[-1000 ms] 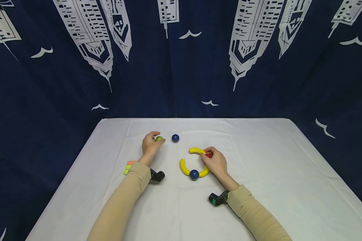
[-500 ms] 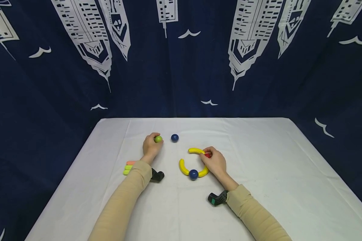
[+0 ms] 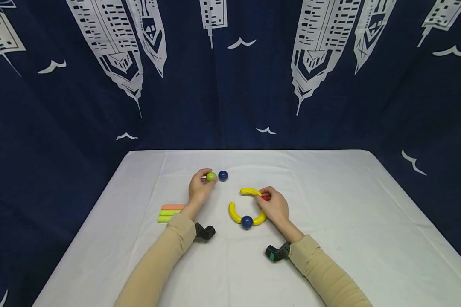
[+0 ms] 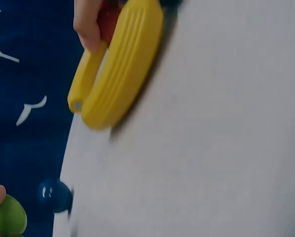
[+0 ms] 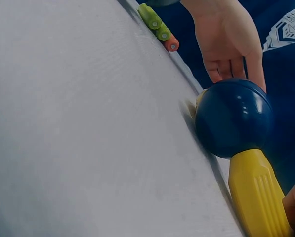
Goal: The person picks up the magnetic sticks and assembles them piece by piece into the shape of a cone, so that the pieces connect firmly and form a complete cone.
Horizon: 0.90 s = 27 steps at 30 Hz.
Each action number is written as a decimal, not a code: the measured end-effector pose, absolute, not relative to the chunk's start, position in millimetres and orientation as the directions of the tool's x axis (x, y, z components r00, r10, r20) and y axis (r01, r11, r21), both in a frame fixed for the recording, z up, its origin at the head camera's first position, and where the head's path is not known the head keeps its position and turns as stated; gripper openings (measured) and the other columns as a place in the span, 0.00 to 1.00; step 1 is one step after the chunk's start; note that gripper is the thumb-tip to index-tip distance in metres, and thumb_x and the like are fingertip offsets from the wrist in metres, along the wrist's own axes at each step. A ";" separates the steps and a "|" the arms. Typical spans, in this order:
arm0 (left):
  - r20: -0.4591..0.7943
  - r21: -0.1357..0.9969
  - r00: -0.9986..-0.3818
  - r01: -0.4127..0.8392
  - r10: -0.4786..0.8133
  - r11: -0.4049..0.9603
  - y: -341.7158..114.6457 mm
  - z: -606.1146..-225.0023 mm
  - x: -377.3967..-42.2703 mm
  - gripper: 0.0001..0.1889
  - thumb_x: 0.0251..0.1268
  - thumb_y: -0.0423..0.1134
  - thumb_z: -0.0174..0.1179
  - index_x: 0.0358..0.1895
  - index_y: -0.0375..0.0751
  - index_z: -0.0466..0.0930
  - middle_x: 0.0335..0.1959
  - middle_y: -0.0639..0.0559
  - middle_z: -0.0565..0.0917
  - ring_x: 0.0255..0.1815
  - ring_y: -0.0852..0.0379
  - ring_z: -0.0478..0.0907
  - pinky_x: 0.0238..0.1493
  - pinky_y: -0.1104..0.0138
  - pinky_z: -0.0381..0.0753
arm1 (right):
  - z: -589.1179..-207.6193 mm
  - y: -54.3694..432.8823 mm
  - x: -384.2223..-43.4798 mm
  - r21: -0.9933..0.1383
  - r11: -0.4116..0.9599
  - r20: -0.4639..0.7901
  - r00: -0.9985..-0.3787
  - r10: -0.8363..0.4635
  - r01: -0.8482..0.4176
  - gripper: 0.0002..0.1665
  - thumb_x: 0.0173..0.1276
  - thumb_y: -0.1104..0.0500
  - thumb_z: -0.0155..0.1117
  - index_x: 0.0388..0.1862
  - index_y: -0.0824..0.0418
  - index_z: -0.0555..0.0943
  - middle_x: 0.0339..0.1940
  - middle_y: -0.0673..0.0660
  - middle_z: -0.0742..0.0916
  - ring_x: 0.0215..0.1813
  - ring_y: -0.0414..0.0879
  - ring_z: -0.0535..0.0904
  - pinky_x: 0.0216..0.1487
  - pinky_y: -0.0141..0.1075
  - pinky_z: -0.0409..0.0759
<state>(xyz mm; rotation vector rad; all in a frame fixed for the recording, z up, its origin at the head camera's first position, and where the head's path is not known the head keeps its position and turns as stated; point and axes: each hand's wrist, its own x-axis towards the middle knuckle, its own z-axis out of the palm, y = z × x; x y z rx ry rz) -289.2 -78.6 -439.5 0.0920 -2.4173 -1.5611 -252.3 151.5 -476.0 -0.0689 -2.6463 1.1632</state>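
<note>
Over the white table [image 3: 349, 221] I'm watching the left hand [image 3: 200, 186] and right hand [image 3: 275, 205], both pinching. 3 yellow curved pieces [image 3: 249, 192] are forming a broken ring, the near blue ball [image 3: 247, 222] touching 2; the far blue ball [image 3: 223, 175] is sitting just beside the left's green ball [image 3: 211, 176]; the right is gripping a red piece [image 3: 266, 198]. I'm judging this as joining, next calling for steadiness. I'm seeing no container.

Studio-like set; navy curtain [image 3: 253, 94], white tablecloth [image 3: 338, 192]
</note>
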 end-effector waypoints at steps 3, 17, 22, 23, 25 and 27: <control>0.173 0.923 -0.970 0.099 -0.172 0.371 -70.5 -439.3 -282.9 0.18 0.55 0.36 0.66 0.51 0.40 0.79 0.49 0.46 0.79 0.46 0.49 0.74 0.47 0.62 0.74 | -476.0 151.6 -252.0 -0.738 0.672 0.205 -0.968 0.146 -0.054 0.15 0.58 0.51 0.63 0.39 0.59 0.81 0.32 0.55 0.83 0.34 0.48 0.76 0.36 0.36 0.69; 0.103 0.946 -0.995 0.095 -0.011 0.310 -43.4 -454.1 -262.3 0.18 0.57 0.39 0.65 0.52 0.43 0.79 0.48 0.48 0.80 0.45 0.52 0.75 0.43 0.64 0.76 | -477.2 150.5 -251.4 -0.751 0.659 0.196 -0.969 0.150 -0.050 0.16 0.59 0.50 0.63 0.41 0.60 0.81 0.33 0.55 0.83 0.35 0.48 0.76 0.37 0.36 0.70; 0.095 0.945 -0.996 0.091 0.003 0.313 -37.9 -457.1 -261.2 0.18 0.56 0.39 0.66 0.51 0.44 0.79 0.48 0.48 0.80 0.44 0.52 0.75 0.41 0.65 0.77 | -477.4 150.1 -251.5 -0.756 0.653 0.202 -0.968 0.152 -0.055 0.16 0.59 0.51 0.63 0.41 0.60 0.81 0.33 0.55 0.83 0.35 0.47 0.76 0.37 0.36 0.70; 0.095 0.945 -0.995 0.092 0.007 0.314 -36.9 -456.9 -260.9 0.18 0.56 0.39 0.66 0.51 0.44 0.79 0.48 0.47 0.80 0.44 0.52 0.75 0.42 0.65 0.77 | -477.4 149.9 -251.4 -0.759 0.649 0.201 -0.968 0.151 -0.057 0.16 0.59 0.51 0.63 0.41 0.60 0.80 0.33 0.55 0.84 0.35 0.47 0.76 0.37 0.36 0.70; 0.099 0.942 -0.995 0.099 0.015 0.321 -35.1 -456.5 -260.5 0.17 0.56 0.38 0.66 0.51 0.44 0.79 0.49 0.47 0.79 0.44 0.51 0.76 0.43 0.64 0.77 | -477.3 149.8 -251.4 -0.766 0.640 0.201 -0.968 0.150 -0.060 0.15 0.60 0.52 0.63 0.41 0.60 0.80 0.32 0.54 0.84 0.34 0.47 0.77 0.37 0.36 0.71; 0.103 0.939 -0.995 0.103 0.015 0.329 -33.7 -455.6 -259.9 0.17 0.56 0.38 0.67 0.50 0.44 0.79 0.49 0.46 0.80 0.45 0.50 0.76 0.44 0.63 0.77 | -476.8 149.6 -251.1 -0.773 0.631 0.200 -0.968 0.150 -0.062 0.15 0.59 0.52 0.63 0.41 0.60 0.80 0.32 0.54 0.84 0.34 0.46 0.77 0.37 0.35 0.71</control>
